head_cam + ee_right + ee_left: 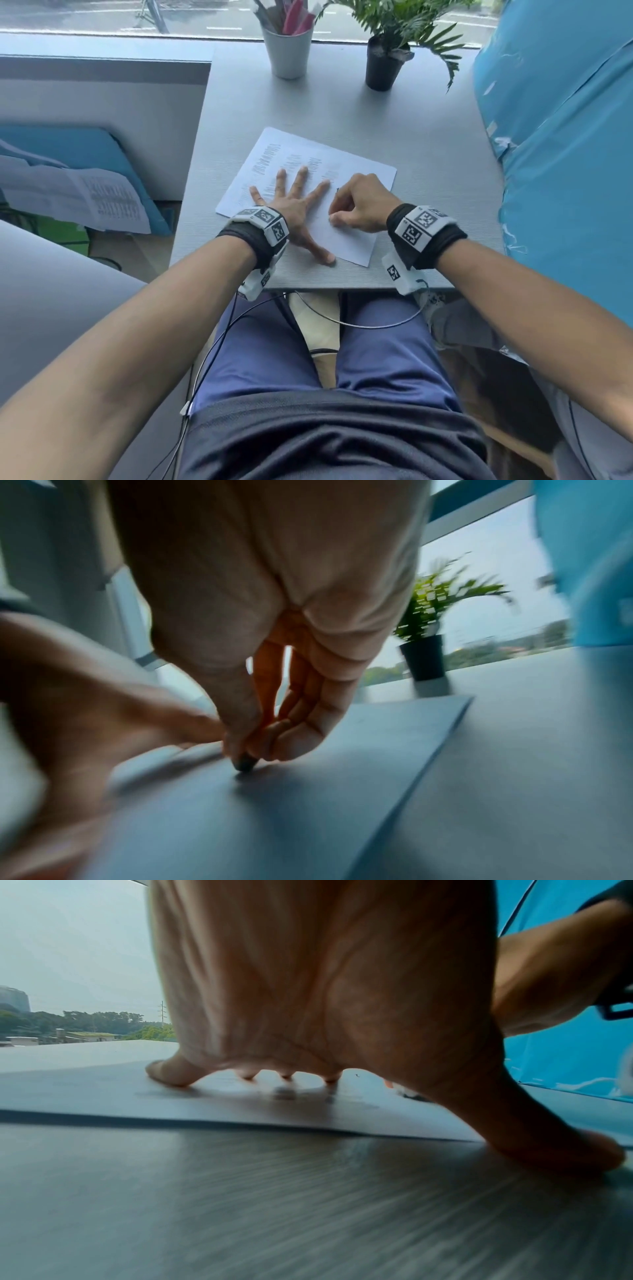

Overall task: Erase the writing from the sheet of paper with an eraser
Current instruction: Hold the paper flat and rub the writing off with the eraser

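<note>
Two hands on one sheet of paper (346, 236), which lies skewed on the table (428, 192), its near corner close to the table's near edge, its far corner pointing toward the far edge.

Nearest — left hand (291, 209) flat and splayed, fingers straight and spread; the thumb (565, 1153) sits at the sheet's near edge, partly on bare table, the other fingertips press on the paper further in. It pins the sheet, grips nothing.

Just beside it toward the right edge, right hand (359, 209) is curled, its fingers (304, 739) bunched with the thumb, pinching a small eraser (245, 762) whose dark tip touches the paper. Only the tip shows in the right wrist view; the view is blurred. A white bit at the fingertips in the head view is probably the eraser body.

Step, as I judge it: mid-erase, rubbing on the near-right part of the sheet. That part looks mostly blank; faint lines of writing (291, 161) remain on the far half, beyond the left fingertips — so roughly part-way done.

Next move calls for working the eraser further up the sheet toward those lines, and shifting the left hand so it keeps the paper flat without covering them. Light short strokes, else the sheet creases.

Far edge: white cup (287, 48) and potted plant (385, 65), well apart from the work.
</note>
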